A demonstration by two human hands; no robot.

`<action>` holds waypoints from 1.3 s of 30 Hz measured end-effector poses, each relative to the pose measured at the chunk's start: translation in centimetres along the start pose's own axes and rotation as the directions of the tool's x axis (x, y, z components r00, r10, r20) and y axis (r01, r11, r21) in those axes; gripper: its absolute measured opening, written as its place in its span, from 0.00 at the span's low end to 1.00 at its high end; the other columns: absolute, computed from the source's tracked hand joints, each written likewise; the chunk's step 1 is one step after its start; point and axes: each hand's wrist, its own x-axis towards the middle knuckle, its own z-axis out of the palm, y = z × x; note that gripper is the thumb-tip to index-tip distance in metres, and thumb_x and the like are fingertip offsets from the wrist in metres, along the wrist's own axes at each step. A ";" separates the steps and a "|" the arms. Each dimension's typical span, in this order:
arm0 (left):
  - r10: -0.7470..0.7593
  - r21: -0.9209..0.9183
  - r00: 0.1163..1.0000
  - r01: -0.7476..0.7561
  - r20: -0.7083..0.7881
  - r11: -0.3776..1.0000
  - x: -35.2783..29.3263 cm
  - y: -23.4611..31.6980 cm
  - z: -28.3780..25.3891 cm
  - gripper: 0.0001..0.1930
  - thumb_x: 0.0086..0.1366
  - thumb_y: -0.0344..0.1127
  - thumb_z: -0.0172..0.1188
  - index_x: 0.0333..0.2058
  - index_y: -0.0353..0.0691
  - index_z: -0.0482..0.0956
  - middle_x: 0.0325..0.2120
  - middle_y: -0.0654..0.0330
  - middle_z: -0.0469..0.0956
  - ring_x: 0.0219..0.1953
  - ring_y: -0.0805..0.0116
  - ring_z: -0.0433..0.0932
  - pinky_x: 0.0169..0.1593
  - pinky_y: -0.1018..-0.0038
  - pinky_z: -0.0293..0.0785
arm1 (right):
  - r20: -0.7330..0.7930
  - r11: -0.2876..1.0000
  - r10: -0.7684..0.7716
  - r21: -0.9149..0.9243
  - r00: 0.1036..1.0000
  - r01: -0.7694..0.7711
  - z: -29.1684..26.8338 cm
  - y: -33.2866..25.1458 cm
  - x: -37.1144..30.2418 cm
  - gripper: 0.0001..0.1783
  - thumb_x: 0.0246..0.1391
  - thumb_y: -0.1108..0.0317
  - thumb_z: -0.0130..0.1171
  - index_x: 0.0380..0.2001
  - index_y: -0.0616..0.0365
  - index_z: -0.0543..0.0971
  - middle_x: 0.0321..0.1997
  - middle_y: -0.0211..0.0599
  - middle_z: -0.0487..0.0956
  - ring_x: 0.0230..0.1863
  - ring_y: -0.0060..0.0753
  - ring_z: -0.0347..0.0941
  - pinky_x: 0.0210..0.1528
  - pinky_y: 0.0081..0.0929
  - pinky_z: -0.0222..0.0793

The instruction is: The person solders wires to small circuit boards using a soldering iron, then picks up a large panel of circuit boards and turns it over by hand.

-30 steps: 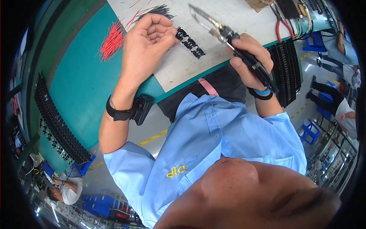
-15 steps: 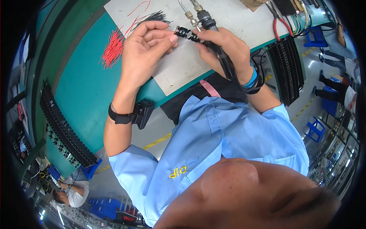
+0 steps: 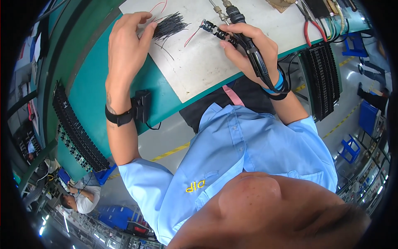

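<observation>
My left hand point(image 3: 126, 47) is at the left edge of the white sheet, thumb and forefinger apart, the thumb tip at the end of a bundle of black wires point(image 3: 171, 26). Whether it touches a wire is hard to tell. My right hand point(image 3: 255, 45) is wrapped round a black soldering iron point(image 3: 256, 58) with metal tubes at its far end. Between its thumb and forefinger it also pinches a short strip of small black parts point(image 3: 208, 26). A thin red wire point(image 3: 190, 38) hangs from the strip's left end.
A white sheet point(image 3: 188, 79) covers part of the green table point(image 3: 89, 54). Red-handled pliers point(image 3: 307, 25) lie at the far right. Racks of black parts stand at the right point(image 3: 321, 79) and left point(image 3: 81, 128). A person point(image 3: 85, 197) sits behind at lower left.
My left hand has let go of the strip and moved left to the black wires. The strip stays in my right hand, now with a red wire hanging from it.
</observation>
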 end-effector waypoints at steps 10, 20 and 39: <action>-0.169 0.195 0.976 0.141 0.137 0.971 7.4 -0.1 4.1 0.16 0.62 0.40 0.61 0.38 0.30 0.81 0.40 0.34 0.81 0.46 0.36 0.80 0.49 0.47 0.76 | -0.022 1.000 -0.015 -0.003 1.000 0.015 0.0 0.0 0.0 0.24 0.50 0.80 0.73 0.51 0.61 0.79 0.43 0.39 0.87 0.38 0.25 0.85 0.41 0.20 0.79; 0.195 -0.472 0.980 -0.189 -0.035 0.861 6.6 -0.3 2.0 0.10 0.65 0.32 0.54 0.35 0.30 0.78 0.35 0.37 0.80 0.40 0.36 0.78 0.44 0.47 0.74 | -0.013 0.999 -0.033 0.024 0.999 0.033 0.1 0.2 0.2 0.23 0.50 0.80 0.73 0.50 0.61 0.79 0.44 0.38 0.87 0.38 0.25 0.85 0.41 0.19 0.79; 0.193 0.002 0.976 -0.195 0.103 0.981 -0.8 2.1 2.2 0.06 0.68 0.30 0.61 0.42 0.35 0.80 0.38 0.54 0.80 0.42 0.52 0.77 0.45 0.62 0.72 | -0.006 1.000 -0.007 -0.012 1.000 0.007 0.1 0.2 0.1 0.23 0.51 0.79 0.73 0.51 0.62 0.79 0.45 0.36 0.87 0.40 0.23 0.85 0.43 0.19 0.80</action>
